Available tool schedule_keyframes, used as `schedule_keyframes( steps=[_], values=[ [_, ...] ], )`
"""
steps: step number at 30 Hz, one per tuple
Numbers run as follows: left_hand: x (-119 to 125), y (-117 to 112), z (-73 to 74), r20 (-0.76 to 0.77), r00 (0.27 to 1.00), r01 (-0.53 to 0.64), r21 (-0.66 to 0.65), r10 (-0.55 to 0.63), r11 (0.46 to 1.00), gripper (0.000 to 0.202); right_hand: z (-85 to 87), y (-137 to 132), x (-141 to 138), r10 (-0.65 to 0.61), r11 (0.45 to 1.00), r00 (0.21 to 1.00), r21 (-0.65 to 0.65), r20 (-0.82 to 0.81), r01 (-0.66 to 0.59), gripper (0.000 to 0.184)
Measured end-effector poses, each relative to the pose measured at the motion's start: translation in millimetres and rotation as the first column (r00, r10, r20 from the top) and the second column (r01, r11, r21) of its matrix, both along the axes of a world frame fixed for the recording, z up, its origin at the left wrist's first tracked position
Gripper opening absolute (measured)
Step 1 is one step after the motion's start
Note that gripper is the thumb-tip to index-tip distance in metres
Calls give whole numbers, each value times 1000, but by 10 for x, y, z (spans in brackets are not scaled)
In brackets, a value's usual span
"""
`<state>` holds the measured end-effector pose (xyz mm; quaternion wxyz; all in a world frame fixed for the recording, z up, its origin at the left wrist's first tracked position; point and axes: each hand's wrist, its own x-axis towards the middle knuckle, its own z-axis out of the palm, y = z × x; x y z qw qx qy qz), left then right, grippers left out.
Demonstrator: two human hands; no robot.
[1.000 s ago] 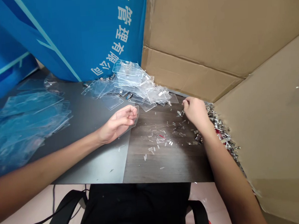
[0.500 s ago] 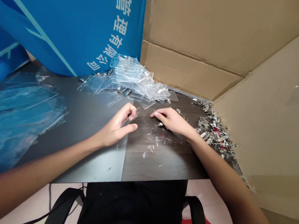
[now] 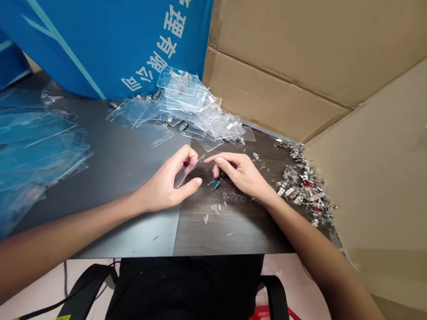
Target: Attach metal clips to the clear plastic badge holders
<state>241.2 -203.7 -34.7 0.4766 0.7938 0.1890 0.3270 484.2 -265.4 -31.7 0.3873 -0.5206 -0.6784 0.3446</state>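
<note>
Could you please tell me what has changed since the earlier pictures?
The right hand, a clip now showing below it, possibly gripped, moved left from beside the clip pile to near the left hand. The left hand still holds a clear sheet, thumb now spread wider. The sheet heap stayed put.

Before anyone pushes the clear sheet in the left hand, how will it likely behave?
The clear sheet is probably fairly stiff, since its edge runs straight beside the left hand. It is likely light, looking thin and see-through. It may slip, given the glossy heap of similar sheets.
</note>
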Motion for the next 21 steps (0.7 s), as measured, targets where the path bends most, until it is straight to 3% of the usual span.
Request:
schedule_keyframes(
  steps=[6,10,15,21],
  values=[
    [26,-18,-5,-15,999,-30,-21,30,999,32,-42,-22,-31,-39,999,999,-16,15,39,42],
    [30,-19,-22,20,999,-35,-23,35,999,32,-32,-20,-38,29,996,999,-81,-32,-32,37],
    [44,-3,-39,31,998,-58,45,57,997,37,-30,-38,-49,96,992,993,-70,-75,-101,35],
    [50,48,-66,37,990,-136,115,133,984,51,80,-112,-69,58,997,988,-59,145,-50,14]
  ],
)
